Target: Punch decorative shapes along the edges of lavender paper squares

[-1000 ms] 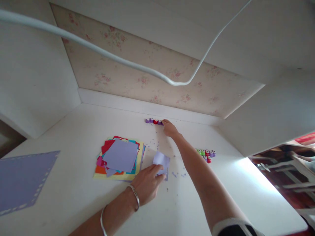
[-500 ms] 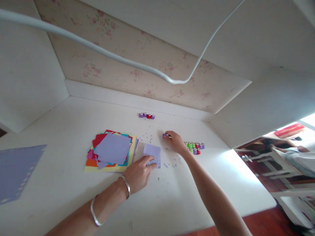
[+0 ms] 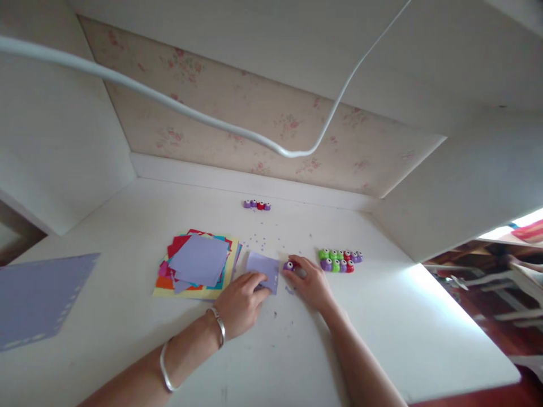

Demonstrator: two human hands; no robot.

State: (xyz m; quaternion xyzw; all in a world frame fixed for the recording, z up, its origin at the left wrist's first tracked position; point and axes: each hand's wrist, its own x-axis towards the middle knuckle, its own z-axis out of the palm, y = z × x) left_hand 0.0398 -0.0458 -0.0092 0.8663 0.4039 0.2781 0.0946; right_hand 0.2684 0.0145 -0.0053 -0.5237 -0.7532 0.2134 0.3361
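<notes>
My left hand [image 3: 244, 302], with two silver bangles on its arm, grips the near edge of a small purple paper sheet [image 3: 263, 265] between thumb and fingers. Punched holes run along that sheet's right side. My right hand [image 3: 309, 281] has its thumb and fingers closed around a purple craft punch [image 3: 289, 266] with a white top and a dark dot. The punch sits just right of the sheet, with a small gap between them. Tiny purple paper cut-outs [image 3: 290, 290] lie on the white desk close to both hands.
A pile of coloured paper [image 3: 199, 260] lies left of my left hand. Farther left is a large purple sheet [image 3: 46, 297] with punched edges. Several punches [image 3: 339, 261] stand at the right, others [image 3: 257, 205] by the back wall. A white cable [image 3: 186, 108] crosses overhead.
My right hand has taken a purple punch from the back row and brought it near, beside the small sheet. My left hand has kept hold of the paper.
</notes>
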